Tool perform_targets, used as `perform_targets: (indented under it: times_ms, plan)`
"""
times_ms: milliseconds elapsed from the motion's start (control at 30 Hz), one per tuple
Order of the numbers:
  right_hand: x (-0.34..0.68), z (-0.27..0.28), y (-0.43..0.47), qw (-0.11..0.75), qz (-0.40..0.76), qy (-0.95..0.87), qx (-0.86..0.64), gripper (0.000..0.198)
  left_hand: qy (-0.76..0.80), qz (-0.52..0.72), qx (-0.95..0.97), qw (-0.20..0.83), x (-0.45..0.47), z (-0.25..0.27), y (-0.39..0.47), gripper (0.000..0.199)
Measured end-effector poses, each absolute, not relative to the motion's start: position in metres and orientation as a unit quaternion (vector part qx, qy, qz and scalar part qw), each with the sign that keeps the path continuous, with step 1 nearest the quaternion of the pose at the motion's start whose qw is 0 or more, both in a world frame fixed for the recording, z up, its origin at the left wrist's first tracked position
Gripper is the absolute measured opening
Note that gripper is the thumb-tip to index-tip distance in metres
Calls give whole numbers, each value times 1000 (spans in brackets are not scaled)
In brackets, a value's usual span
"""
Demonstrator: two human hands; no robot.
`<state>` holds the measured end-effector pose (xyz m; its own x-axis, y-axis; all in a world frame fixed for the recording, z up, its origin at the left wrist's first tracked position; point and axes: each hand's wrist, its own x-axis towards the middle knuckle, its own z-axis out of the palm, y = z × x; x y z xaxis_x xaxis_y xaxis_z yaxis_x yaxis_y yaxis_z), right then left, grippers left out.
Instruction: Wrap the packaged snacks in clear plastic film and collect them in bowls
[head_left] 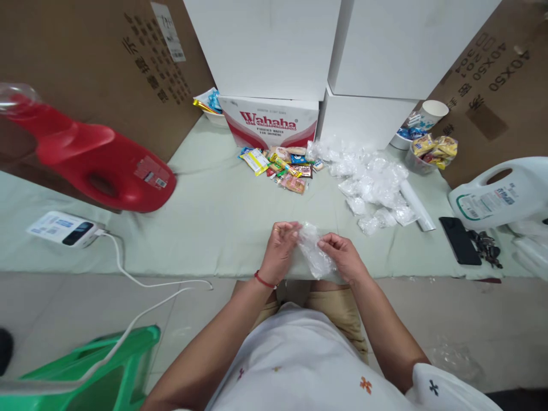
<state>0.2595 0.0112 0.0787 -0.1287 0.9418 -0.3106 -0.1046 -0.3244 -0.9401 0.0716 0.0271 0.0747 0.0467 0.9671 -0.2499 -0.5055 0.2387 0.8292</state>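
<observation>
Between my hands, just over the table's near edge, is a clear plastic bag (315, 257), crinkled and see-through. My left hand (281, 246) pinches its upper left corner. On the other side my right hand (339, 253) grips the bag with thumb and fingertips. Whether anything lies inside the bag I cannot tell. Beyond my hands is a small pile of wrapped snacks (285, 165) in mixed colours. To its right spreads a heap of clear plastic packets (372, 180), with a white roll (417, 206) against its right side.
A Wahaha carton (269, 123) and white boxes (265, 45) stand behind. At left are a red jug (107, 162) and a white device (64, 228) with a cable. On the right sit snack tubs (422, 157), a white jug (505, 191), a black phone (459, 241) and keys (486, 248).
</observation>
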Motion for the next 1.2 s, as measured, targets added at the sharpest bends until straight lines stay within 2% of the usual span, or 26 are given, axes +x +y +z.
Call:
perform_targets:
  times_ms: [100,167,267,400,500,667,800,867,1033,1200]
  plan:
    - [252,75,12,456,541,-423,-567,41,514,600,297,537,74,68,21,51]
    - [246,72,11,473,472,-439,-600,38,555,575,319,510,79,65,14,41]
    - [236,70,6,468,461,-456,-600,38,533,511,339,583,91,65,6,41]
    - [235,72,1,460,583,-397,-539,45,479,519,288,647,100,70,7,48]
    - [251,77,1,478,615,-332,-532,50,438,511,265,691,89,75,11,48]
    - [287,83,3,497,597,-303,-552,52,382,464,218,769,58,81,15,40]
    - [301,78,3,463,596,-339,-562,49,345,448,212,797,45,81,15,35]
    - [302,75,4,450,568,-375,-578,47,338,443,215,802,44,82,14,34]
    - [299,79,16,490,471,-417,-603,53,318,440,221,810,48,85,13,31]
    - [287,83,29,451,514,-429,-590,52,298,448,215,815,44,87,13,29]
